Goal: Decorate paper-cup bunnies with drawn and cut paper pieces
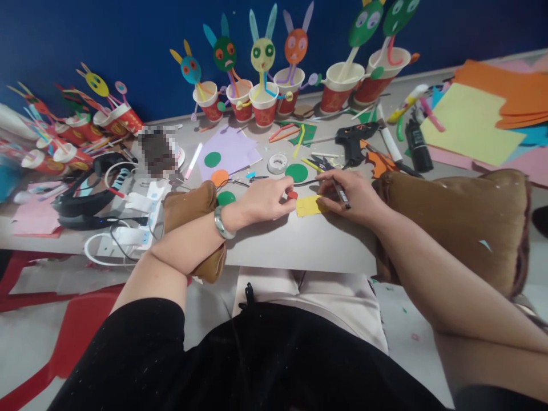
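My left hand (266,200), with a bangle at the wrist, pinches a small red cap-like piece (292,195) between thumb and fingers. A small yellow piece of paper (309,206) lies on the table just right of it. My right hand (357,194) holds a black marker pen (342,194) between its fingers, and its thumb and fingertips touch the right edge of the yellow paper. Just behind the hands are a green paper circle (296,172) and a roll of white tape (278,164). Another green circle (226,198) lies left of my left hand.
Brown cushions (454,222) lie beside both forearms. A black glue gun (354,142) sits behind my right hand. Red paper cups with puppet figures (263,108) line the back wall. Coloured paper sheets (475,120) are at right, a power strip (148,222) with cables at left.
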`<action>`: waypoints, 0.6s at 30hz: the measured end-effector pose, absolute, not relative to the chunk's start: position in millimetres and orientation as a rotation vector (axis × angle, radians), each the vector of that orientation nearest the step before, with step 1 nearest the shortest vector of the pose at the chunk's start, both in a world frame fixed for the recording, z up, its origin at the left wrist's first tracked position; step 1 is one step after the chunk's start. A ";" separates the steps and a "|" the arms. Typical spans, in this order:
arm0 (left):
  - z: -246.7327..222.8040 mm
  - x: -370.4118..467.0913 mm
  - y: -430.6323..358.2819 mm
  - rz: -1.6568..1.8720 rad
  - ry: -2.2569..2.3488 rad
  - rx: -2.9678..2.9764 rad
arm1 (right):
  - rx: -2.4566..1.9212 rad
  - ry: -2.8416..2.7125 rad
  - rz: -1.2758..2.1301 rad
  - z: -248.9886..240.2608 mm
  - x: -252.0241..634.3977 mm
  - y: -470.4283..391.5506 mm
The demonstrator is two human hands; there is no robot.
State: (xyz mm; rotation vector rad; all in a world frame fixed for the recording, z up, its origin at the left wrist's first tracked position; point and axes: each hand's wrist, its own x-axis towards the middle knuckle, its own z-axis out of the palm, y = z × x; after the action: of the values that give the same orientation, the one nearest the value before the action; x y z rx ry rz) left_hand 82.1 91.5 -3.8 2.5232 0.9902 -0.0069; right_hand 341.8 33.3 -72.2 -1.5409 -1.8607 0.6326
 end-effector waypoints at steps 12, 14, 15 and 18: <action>-8.4 76.5 104.3 -0.024 1.185 2.587 | -1.455 -1.916 0.586 -78.9 344.1 32.8; -7.2 75.8 105.9 -0.032 1.205 2.604 | -1.459 -1.913 0.602 -79.8 344.1 33.4; -6.3 75.4 106.6 -0.035 1.218 2.608 | -1.459 -1.914 0.609 -79.6 343.9 33.5; -4.3 73.9 107.9 -0.054 1.235 2.618 | -1.449 -1.921 0.593 -76.9 342.1 32.4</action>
State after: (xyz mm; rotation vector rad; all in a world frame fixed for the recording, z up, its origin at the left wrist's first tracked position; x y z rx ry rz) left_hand 73.9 107.9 -4.3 2.6182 1.2347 -0.0540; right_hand 342.1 32.4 -76.9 -1.4487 -1.9209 0.5933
